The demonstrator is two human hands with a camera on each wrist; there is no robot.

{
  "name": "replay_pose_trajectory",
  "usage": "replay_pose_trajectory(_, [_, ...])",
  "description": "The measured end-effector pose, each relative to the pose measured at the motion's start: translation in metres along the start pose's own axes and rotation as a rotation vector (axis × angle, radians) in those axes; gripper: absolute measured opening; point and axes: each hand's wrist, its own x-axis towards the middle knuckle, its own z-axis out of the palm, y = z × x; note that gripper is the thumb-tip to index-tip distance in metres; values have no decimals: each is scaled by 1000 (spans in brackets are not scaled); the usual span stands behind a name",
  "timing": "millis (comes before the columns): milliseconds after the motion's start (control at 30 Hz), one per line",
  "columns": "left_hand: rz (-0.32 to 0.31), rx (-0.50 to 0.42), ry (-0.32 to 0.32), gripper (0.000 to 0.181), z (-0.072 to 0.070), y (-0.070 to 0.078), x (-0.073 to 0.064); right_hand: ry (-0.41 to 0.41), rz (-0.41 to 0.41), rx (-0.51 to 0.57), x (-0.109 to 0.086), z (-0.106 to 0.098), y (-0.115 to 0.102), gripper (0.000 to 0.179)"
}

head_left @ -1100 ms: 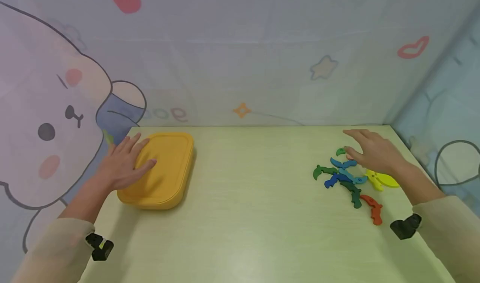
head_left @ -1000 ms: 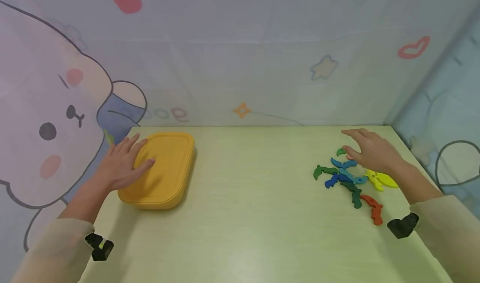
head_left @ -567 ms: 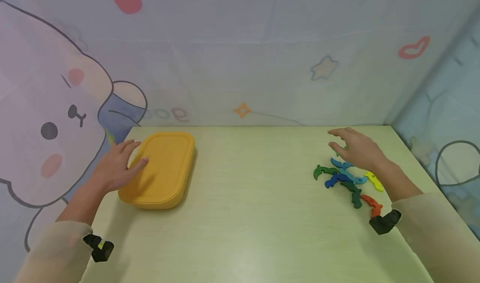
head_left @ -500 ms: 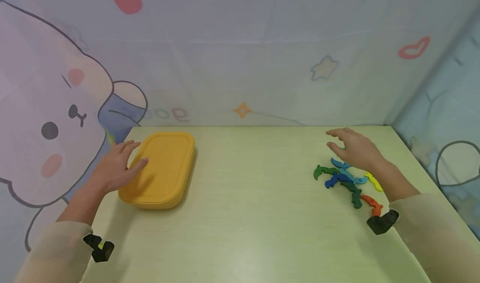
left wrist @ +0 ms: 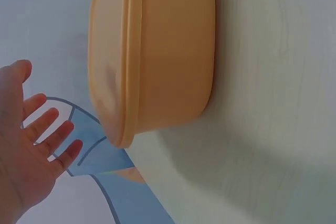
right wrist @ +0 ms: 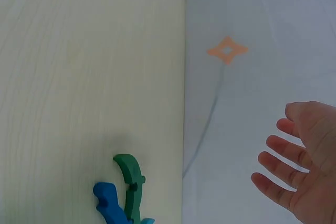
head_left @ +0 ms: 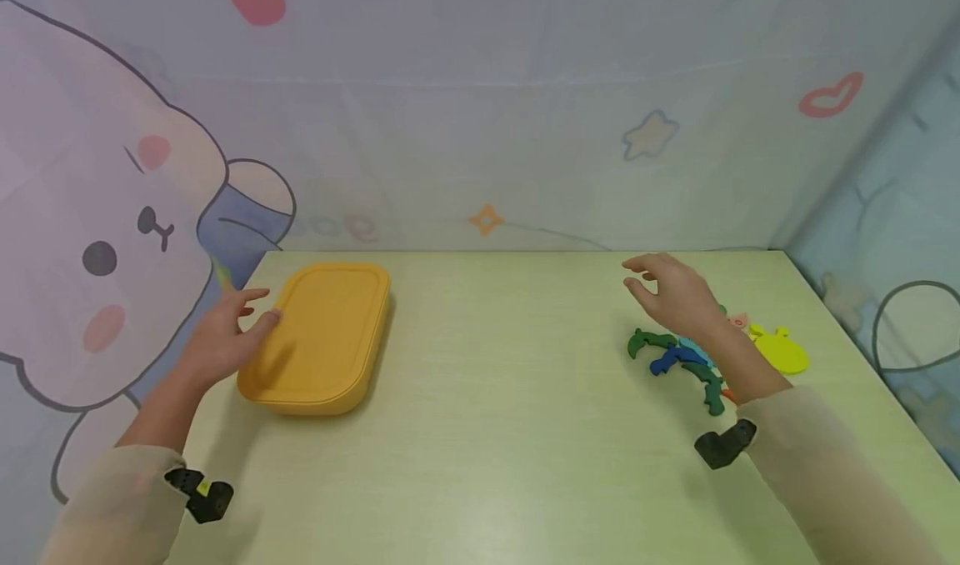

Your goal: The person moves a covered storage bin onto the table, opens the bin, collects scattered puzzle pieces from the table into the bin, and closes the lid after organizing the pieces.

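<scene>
My left hand (head_left: 223, 340) hovers at the left side of a lidded yellow plastic box (head_left: 326, 336), its fingers loosely extended with nothing in them. In the left wrist view the fingers are spread apart from the box's lid edge. Over at the right, my right hand (head_left: 675, 298) is raised above flat coloured toy pieces, its fingers loosely bent and holding nothing. Among those pieces are a green curved one (head_left: 651, 342), a blue one (head_left: 673, 357), a dark green one (head_left: 709, 390) and a pink one (head_left: 738, 321). My right hand and forearm hide part of the group.
A round bright yellow piece (head_left: 782, 355) with small knobs lies right of the group. The pale wooden table (head_left: 495, 382) ends at the back against a printed cloth (head_left: 510, 132). Both sleeves carry a black wrist camera (head_left: 726, 444).
My right hand has shifted left across the coloured pieces, uncovering the yellow and pink ones. My left hand has drawn slightly left and down from over the box's lid. The box stays put.
</scene>
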Motion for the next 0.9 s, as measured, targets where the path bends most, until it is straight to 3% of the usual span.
replay_pose_trajectory(267, [-50,-125,39,57,1,-8,-3,52,-20,84,7,21,-13,33])
replay_pose_trajectory(433, [-124,-180,34,58,2,-12,-4,24,-25,158,9,34,-25,34])
replay_pose_trajectory(600, [-188,-170,58,58,4,-15,-2,-27,1,234,12,44,-40,36])
replay_pose_trajectory(767, [-194,-127,91,52,10,-20,-2,-51,52,301,14,56,-54,37])
replay_pose_trajectory(900, [-208,-131,82,52,16,-26,-5,-85,84,378,15,69,-65,39])
